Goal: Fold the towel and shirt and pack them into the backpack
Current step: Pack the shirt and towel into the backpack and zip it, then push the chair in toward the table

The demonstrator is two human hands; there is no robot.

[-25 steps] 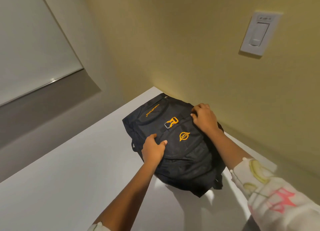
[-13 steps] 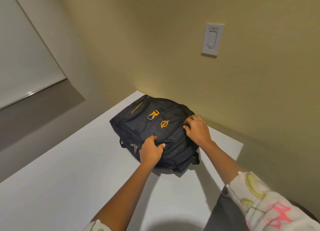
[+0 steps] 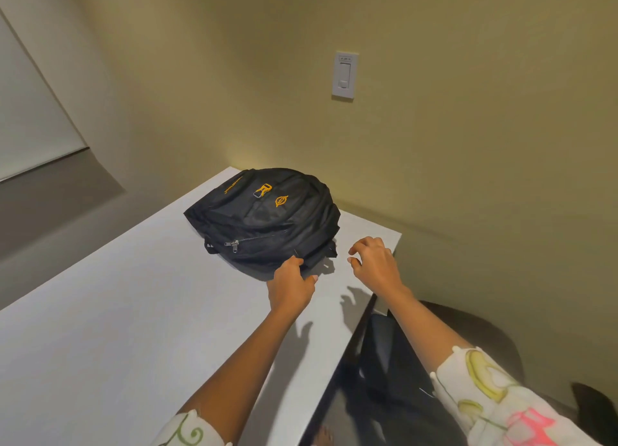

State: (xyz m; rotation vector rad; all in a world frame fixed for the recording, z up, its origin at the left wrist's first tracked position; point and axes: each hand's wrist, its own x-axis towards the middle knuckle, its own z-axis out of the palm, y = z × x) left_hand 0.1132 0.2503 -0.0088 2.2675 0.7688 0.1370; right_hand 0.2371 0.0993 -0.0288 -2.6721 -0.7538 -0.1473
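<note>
Black backpack [image 3: 267,218] lying on the white table [image 3: 117,312] at the centre of the frame, orange logo up.
The left hand [image 3: 290,286] has its grip closed on the backpack's near edge, fingers curled over the fabric. The right hand [image 3: 374,265] hovers just right of the bag, apart from it, its grip loose, with fingers half-curled round nothing. A wall switch [image 3: 344,75] sits above.

I see an olive-yellow wall [image 3: 451,151] ahead, with a white light switch [image 3: 343,75] on it. A white table [image 3: 100,328] runs into the corner, where a soft glow lights the wall. At left, a pale window blind [image 3: 30,111] hangs above a grey ledge [image 3: 50,211]. Past the table's right edge, the floor [image 3: 337,409] looks dark.
</note>
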